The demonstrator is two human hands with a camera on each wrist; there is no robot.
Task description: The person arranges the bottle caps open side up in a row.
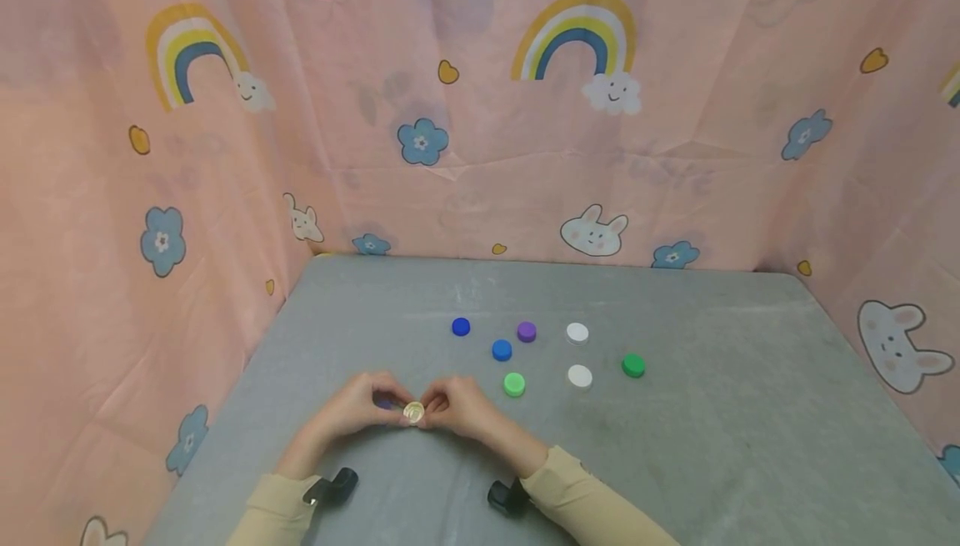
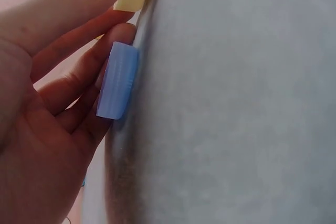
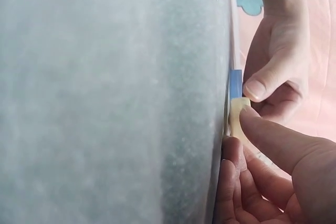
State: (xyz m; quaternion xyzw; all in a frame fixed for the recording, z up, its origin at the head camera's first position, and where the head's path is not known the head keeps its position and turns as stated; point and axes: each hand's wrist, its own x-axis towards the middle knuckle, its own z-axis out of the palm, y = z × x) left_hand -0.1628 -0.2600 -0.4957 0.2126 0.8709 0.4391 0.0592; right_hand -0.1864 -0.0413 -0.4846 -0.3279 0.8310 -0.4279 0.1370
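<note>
A pale yellow bottle cap (image 1: 413,413) sits low over the table between my two hands, its hollow side facing up. From the left, my left hand (image 1: 352,404) pinches its edge with thumb and fingertips. My right hand (image 1: 463,408) pinches the opposite edge, the thumb (image 3: 262,132) lying on the cap. Beneath the arch of the left hand rests a blue-violet cap (image 2: 118,81), partly hidden in the head view; in the left wrist view its ridged side shows beside the fingers.
Beyond the hands lie a dark blue cap (image 1: 461,327), a blue cap (image 1: 502,350), a purple cap (image 1: 527,332), a light green cap (image 1: 513,384), two white caps (image 1: 577,333) and a green cap (image 1: 633,365). A patterned pink curtain (image 1: 480,196) surrounds the grey table (image 1: 720,446).
</note>
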